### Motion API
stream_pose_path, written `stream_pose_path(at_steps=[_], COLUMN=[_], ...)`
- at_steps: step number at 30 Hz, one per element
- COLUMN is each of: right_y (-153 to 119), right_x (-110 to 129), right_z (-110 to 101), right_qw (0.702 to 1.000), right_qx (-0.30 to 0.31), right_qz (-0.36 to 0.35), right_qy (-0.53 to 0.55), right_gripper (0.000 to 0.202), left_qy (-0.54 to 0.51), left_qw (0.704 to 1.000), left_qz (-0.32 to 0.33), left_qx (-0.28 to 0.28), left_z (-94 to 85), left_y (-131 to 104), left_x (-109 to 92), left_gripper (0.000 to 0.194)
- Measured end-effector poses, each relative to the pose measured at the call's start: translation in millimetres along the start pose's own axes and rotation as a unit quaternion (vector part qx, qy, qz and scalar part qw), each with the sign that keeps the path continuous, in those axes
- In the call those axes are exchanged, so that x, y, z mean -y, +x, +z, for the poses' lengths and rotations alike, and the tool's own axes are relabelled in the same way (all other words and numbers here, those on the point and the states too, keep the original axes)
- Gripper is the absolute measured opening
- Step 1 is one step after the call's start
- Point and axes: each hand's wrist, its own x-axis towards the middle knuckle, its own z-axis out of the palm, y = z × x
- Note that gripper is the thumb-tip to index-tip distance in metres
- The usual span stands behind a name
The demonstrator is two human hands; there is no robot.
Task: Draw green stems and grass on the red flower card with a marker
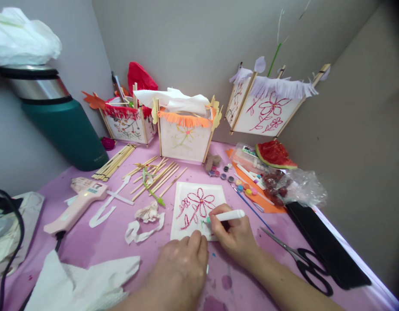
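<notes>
A white square panel (183, 190) with a red-outlined flower drawing lies on the pink tabletop in front of me. My right hand (233, 235) grips a white marker (230, 215) with a green tip end, which points down at the panel beside a small green mark. My left hand (183, 263) rests at the panel's lower edge with its fingers curled together. A bit of something white peeks out at its right side; its kind is hidden. Left of the panel are thin wooden sticks (163, 177) and crumpled white strips (147, 220).
Scissors (299, 255) and a black case (329, 246) lie right. A paintbrush (251, 207) and paint pots (240, 188) are beside the panel. A pink glue gun (78, 205) and teal bottle (66, 129) stand left. Decorated lanterns (185, 142) line the back.
</notes>
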Motion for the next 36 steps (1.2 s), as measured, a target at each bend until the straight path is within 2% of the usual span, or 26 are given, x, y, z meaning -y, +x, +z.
stream_pose_path(at_steps=[9, 16, 22, 29, 33, 36], right_y=[-1.6, -2.6, -1.5, -4.0, -5.3, -3.7], right_x=[-0.7, -0.4, 1.1, -1.0, -1.0, -0.1], right_z=[-0.4, 0.0, -0.7, -0.3, -0.4, -0.6], right_qw=[0.999, 0.999, 0.999, 0.998, 0.997, 0.997], right_qx=[-0.023, -0.007, -0.012, -0.012, -0.017, -0.044], right_qz=[0.028, -0.011, -0.018, -0.008, -0.016, -0.003], right_qy=[0.037, 0.052, 0.048, 0.057, 0.071, 0.063], right_gripper=[0.015, 0.012, 0.012, 0.012, 0.012, 0.012], left_qy=[0.004, 0.007, 0.014, 0.012, 0.026, 0.040], left_qw=[1.000, 1.000, 0.999, 0.991, 0.976, 0.962], left_qz=[0.006, 0.018, 0.028, 0.045, 0.086, 0.101], left_qx=[0.004, -0.016, -0.041, -0.122, -0.198, -0.249], left_z=[-1.2, 2.5, 2.1, 9.6, 13.2, 15.3], left_y=[-0.4, -2.2, -3.4, -4.6, -4.5, -5.0], left_x=[-0.3, 1.0, 0.6, 1.7, 2.3, 2.0], left_gripper=[0.041, 0.043, 0.039, 0.033, 0.031, 0.034])
